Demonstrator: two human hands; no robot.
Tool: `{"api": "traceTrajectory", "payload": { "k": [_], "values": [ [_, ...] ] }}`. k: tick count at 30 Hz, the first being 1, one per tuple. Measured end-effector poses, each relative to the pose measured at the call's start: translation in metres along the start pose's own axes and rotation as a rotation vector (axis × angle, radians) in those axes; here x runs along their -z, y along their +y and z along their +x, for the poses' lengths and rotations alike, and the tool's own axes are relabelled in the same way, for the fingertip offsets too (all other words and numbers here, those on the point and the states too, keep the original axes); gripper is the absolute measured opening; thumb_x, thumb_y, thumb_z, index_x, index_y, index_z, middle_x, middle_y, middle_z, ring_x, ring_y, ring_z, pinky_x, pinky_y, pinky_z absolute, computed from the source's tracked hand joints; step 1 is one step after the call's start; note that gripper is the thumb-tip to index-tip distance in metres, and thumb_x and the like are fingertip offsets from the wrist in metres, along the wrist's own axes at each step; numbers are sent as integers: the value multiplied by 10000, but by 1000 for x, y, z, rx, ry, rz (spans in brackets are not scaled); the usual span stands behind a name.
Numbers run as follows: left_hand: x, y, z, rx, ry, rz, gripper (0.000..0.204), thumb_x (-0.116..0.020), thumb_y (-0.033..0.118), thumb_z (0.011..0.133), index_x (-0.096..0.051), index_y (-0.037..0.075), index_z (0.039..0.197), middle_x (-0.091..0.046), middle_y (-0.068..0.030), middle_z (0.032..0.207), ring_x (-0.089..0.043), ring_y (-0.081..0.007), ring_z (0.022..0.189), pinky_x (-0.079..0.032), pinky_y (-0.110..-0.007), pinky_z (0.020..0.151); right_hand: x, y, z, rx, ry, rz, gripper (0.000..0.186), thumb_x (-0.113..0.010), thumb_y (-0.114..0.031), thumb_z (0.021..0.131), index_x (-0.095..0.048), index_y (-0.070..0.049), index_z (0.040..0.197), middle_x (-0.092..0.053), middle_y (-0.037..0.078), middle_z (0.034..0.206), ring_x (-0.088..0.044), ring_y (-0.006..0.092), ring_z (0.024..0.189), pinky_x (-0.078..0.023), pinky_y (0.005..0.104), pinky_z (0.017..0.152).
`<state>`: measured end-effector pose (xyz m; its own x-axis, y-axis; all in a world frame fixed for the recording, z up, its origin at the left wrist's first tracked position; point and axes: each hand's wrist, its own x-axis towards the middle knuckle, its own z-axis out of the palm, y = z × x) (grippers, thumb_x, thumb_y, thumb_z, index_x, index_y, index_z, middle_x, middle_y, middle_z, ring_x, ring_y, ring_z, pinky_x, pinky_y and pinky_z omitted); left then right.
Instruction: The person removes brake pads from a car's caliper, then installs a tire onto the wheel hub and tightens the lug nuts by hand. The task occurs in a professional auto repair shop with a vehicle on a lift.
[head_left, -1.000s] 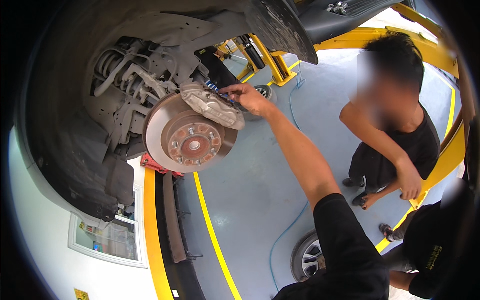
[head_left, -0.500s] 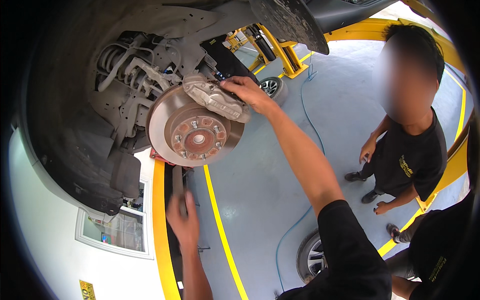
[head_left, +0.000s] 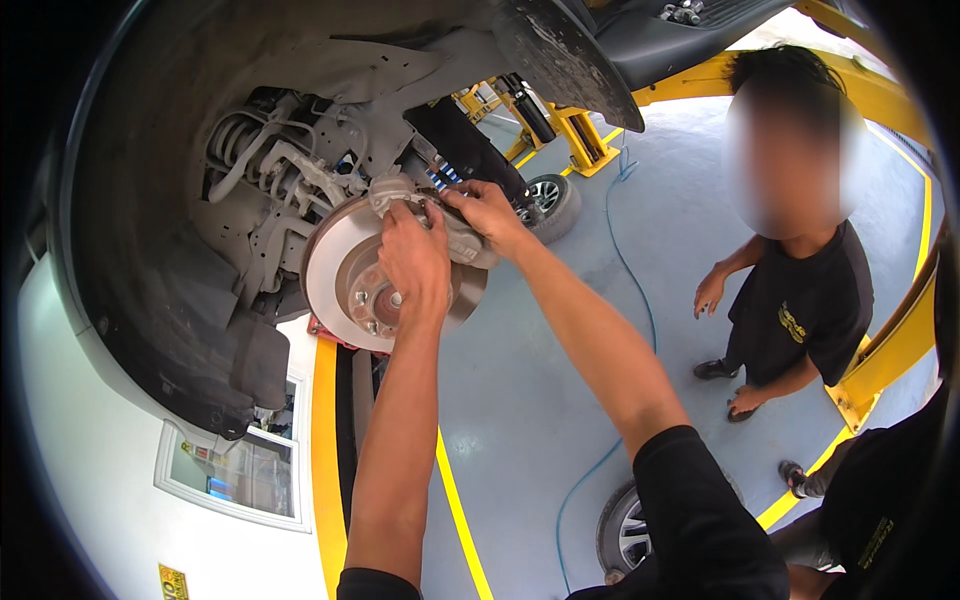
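Note:
A grey brake caliper (head_left: 468, 244) straddles the upper right edge of a shiny brake disc (head_left: 325, 268). My left hand (head_left: 415, 256) has come up in front of the disc, its bent fingers pressed against the caliper's face; whether a small part is pinched there is hidden. Around the caliper's outer upper edge my right hand (head_left: 487, 214) is closed, with some fingers out of sight behind it. The rusty wheel hub (head_left: 366, 303) with its studs is partly covered by my left hand and wrist.
Suspension parts and a coil spring (head_left: 235, 142) fill the wheel arch. A loose wheel (head_left: 553, 203) lies beyond the disc, another wheel (head_left: 622, 528) below my right arm. A blue hose (head_left: 622, 240) crosses the floor. One person (head_left: 800, 300) stands at right, another partly visible lower down.
My left hand has risen from below the disc onto the caliper's face. My right hand stays at the caliper's upper edge. The view has shifted slightly.

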<state>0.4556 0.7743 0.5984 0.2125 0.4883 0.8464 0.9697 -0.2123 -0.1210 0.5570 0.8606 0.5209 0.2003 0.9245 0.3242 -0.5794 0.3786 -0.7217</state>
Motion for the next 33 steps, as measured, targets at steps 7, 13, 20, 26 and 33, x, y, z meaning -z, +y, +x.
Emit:
{"api": "traceTrajectory", "payload": {
  "k": [7, 13, 20, 26, 33],
  "values": [
    [-7, 14, 4, 0, 23, 5, 354, -725, 344, 988, -638, 3, 1034, -765, -234, 979, -757, -454, 841, -610, -549, 719, -4, 1, 13, 25, 162, -75, 429, -821, -316, 912, -801, 78, 1083, -771, 133, 894, -707, 167, 808, -551, 348, 718],
    [-18, -2, -6, 2, 56, 10, 365, -711, 360, 996, -614, 8, 1020, -753, -230, 964, -752, -457, 830, -606, -544, 702, -17, -10, -3, -11, 167, -246, 459, -851, -424, 909, -838, -37, 1156, -774, 173, 971, -749, 235, 930, -565, 356, 845],
    [-11, 0, 9, -90, -103, 50, 312, -576, 279, 1091, -593, -15, 986, -729, -286, 951, -740, -489, 812, -605, -565, 698, -31, 2, -5, 247, 393, -581, 378, -810, -482, 919, -859, -151, 1095, -600, 238, 1298, -552, 454, 1288, -483, 578, 1050],
    [-12, -7, 14, -183, -129, 30, 310, -563, 256, 1103, -588, -27, 979, -722, -303, 944, -737, -496, 834, -603, -562, 702, -26, -5, -3, 174, 315, -505, 370, -781, -485, 949, -832, -190, 1167, -591, 202, 1322, -540, 451, 1290, -443, 601, 1071],
    [-9, -6, 5, -191, -80, -24, 296, -569, 234, 1104, -581, -36, 981, -715, -314, 941, -724, -512, 834, -586, -587, 707, -34, -13, -1, 224, 380, -698, 311, -762, -424, 966, -823, -155, 1110, -579, 156, 1376, -493, 390, 1338, -365, 634, 1101]
  ]
}}
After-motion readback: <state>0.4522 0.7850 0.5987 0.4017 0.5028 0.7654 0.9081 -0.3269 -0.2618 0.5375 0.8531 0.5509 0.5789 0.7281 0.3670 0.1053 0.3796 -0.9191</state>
